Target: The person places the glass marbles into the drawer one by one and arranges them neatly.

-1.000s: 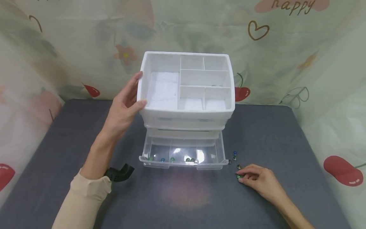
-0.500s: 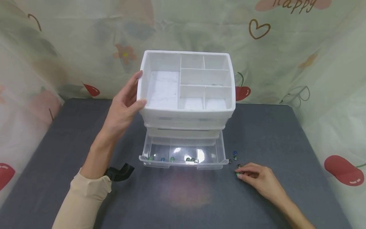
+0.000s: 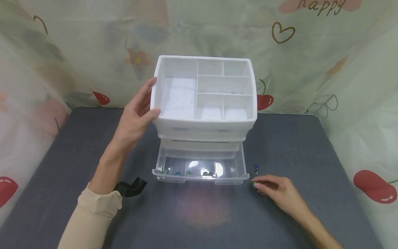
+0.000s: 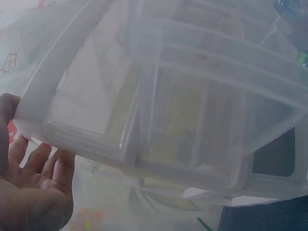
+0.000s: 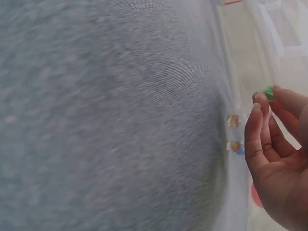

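Observation:
A white storage box (image 3: 203, 120) with a divided top tray stands in the middle of the head view. Its clear bottom drawer (image 3: 199, 159) is pulled out and holds several glass marbles (image 3: 188, 173) along the front. My left hand (image 3: 133, 117) grips the box's left side, thumb on the rim; the left wrist view shows its fingers (image 4: 61, 166) curled at the white edge. Right of the drawer, my right hand (image 3: 281, 192) pinches a green marble (image 5: 269, 93) between thumb and fingertips. Several marbles (image 3: 256, 166) lie on the table between that hand and the drawer.
The dark grey table (image 3: 199, 221) reaches back to a patterned curtain (image 3: 211, 27), which also hangs at both sides. A black wrist mount (image 3: 130, 188) sticks out from my left wrist above the table.
My right hand has taken the green marble between its fingertips and moved slightly left and up with it, toward the drawer corner. The left hand has kept its grip on the box.

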Motion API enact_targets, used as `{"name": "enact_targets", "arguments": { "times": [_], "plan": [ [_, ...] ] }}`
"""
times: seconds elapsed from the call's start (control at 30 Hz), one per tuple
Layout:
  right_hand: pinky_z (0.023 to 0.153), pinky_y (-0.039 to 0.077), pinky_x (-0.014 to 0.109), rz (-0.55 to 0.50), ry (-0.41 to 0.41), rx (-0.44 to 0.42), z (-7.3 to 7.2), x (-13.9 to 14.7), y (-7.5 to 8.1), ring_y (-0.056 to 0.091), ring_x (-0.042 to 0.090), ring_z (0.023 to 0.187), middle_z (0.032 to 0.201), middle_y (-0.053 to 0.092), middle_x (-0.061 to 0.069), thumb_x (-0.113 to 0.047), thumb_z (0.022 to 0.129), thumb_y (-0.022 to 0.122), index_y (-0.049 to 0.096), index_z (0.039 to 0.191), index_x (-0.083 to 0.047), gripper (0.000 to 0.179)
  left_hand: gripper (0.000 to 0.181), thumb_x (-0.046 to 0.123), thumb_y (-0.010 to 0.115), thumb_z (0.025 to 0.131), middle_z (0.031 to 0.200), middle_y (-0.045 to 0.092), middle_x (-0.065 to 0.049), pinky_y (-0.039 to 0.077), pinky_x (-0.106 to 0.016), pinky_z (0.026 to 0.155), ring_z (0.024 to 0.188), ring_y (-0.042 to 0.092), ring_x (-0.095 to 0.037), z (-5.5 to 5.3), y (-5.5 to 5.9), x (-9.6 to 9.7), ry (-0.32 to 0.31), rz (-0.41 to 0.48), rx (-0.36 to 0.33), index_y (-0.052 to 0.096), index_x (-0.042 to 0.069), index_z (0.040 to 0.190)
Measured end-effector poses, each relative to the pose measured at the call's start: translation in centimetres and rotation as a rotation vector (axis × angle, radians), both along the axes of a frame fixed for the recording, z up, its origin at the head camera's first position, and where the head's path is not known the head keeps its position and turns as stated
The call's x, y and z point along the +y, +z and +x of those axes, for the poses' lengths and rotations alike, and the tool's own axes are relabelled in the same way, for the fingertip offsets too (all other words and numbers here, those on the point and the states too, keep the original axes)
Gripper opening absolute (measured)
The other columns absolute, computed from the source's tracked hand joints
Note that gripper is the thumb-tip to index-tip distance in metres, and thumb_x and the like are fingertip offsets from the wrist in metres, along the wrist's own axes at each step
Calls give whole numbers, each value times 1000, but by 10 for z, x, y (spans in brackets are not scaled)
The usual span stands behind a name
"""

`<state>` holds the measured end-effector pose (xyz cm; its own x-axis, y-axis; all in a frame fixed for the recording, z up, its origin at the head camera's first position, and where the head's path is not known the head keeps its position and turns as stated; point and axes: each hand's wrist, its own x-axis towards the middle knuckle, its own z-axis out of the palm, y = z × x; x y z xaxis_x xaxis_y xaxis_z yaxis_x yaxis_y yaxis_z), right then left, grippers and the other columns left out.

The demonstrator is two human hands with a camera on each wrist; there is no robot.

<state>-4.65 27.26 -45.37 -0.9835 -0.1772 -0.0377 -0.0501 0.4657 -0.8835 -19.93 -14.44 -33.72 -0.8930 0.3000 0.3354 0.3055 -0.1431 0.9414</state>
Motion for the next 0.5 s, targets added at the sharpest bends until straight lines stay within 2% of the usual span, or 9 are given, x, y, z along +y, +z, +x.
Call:
{"name": "enact_targets", "arguments": {
  "times": [0.13,0.3,0.5],
  "plan": [
    [70,57,30,-60,4,-19,-3,-4,7,72,24,80,97,74,13,-12,93,70,73,110,-2,20,70,-6,56,96,159,34,-5,46,-26,95,142,36,-28,0,0,0,-5,3,-1,32,18,157],
    [70,57,31,-119,2,9,-8,-10,16,72,28,80,97,73,19,-7,93,69,73,111,-3,19,70,-6,56,96,159,33,-3,46,-26,95,142,36,-28,-1,0,1,-8,-1,-3,32,18,157],
    [71,56,29,-127,-3,42,-15,-16,29,71,26,81,100,74,12,-9,93,70,72,113,0,22,70,-3,58,96,159,34,-3,46,-26,96,142,36,-27,0,1,0,0,-13,-1,32,20,157]
  ]
}}
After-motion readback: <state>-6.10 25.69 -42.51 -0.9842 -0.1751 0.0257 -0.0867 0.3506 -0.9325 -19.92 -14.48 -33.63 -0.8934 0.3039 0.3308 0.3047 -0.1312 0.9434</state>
